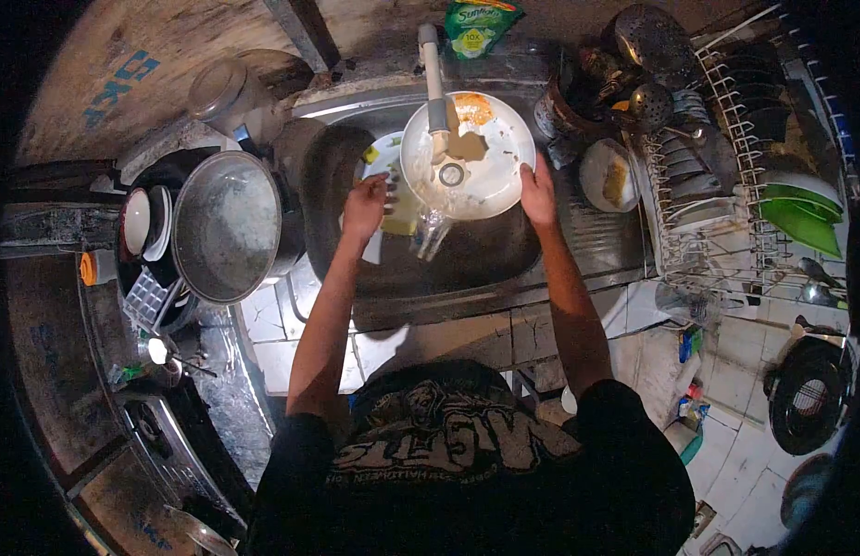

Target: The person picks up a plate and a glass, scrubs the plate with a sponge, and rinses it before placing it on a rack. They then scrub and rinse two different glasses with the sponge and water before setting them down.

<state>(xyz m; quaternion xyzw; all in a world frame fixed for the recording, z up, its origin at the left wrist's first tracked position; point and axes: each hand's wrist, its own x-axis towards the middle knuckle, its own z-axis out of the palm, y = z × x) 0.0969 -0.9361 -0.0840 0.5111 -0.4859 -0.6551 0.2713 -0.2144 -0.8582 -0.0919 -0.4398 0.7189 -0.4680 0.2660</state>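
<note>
My right hand [538, 195] grips the right rim of a white plate [499, 176], which is tilted under the tap [436, 111]. Water lands on the plate and spills off its lower edge. An orange food stain and small dark bits mark its surface. My left hand [364, 208] is to the left of the plate, apart from it, with fingers loosely bent and nothing visible in them. Below that hand, another white plate [376, 243] with yellow-green pieces lies in the sink [328, 167], partly hidden by the hand and the held plate.
A large metal pot [228, 227] stands left of the sink, near stacked bowls and an ice tray [150, 298]. To the right are a bowl with a sponge [616, 181] and a white wire dish rack [708, 213]. A green detergent pouch [481, 28] sits behind the tap.
</note>
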